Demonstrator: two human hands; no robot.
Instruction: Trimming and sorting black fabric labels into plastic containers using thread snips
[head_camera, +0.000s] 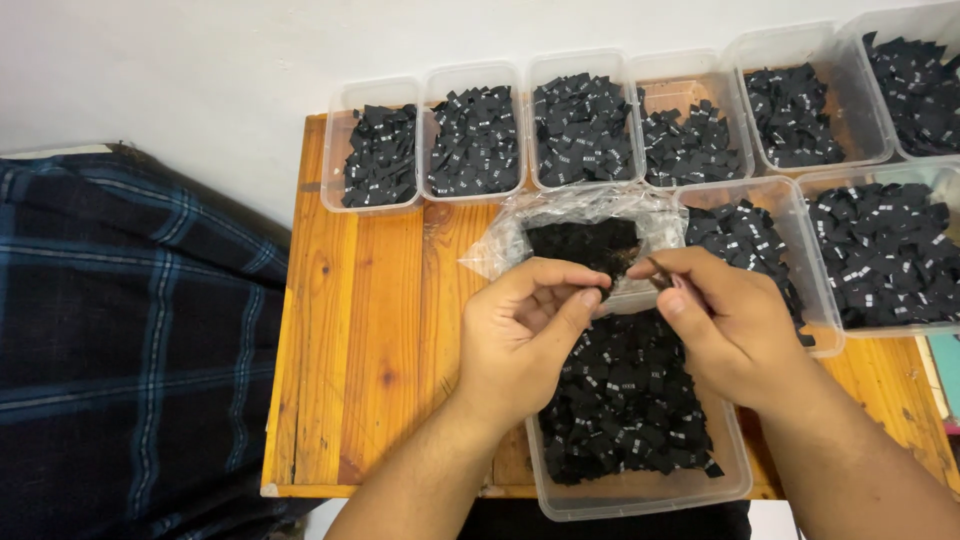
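Left hand (520, 335): fingers curled, thumb pressed to forefinger, pinched shut on a small black woven label (612, 272), mostly hidden between the fingertips. Right hand (725, 320): likewise closed in a pinch on the same label from the opposite side, fingertips of both hands nearly meeting.

Position of label: directly above the far end of the near clear plastic tub (640, 490), just short of the crinkled clear plastic bag (500, 245).

Near tub: heaped with black labels bearing small white marks; stands at the front edge of the wooden table (360, 330), overhanging it slightly.

Plastic bag: immediately beyond the near tub, open, holding a dark clump of more labels.

Far row of six clear tubs (382, 150): beyond the bag, along the wall side, each part-filled with black labels.

Two larger tubs (885, 255): right of the bag, also loaded.

Plaid dark blue cloth (120, 340): left of the table, well apart from the near tub.

Risks, as judgement: label small and thin, liable to slip from the pinch and vanish among identical pieces in the near tub; loose bag liable to snag on a finger and spill; overhanging tub liable to tip under a knock from a forearm.
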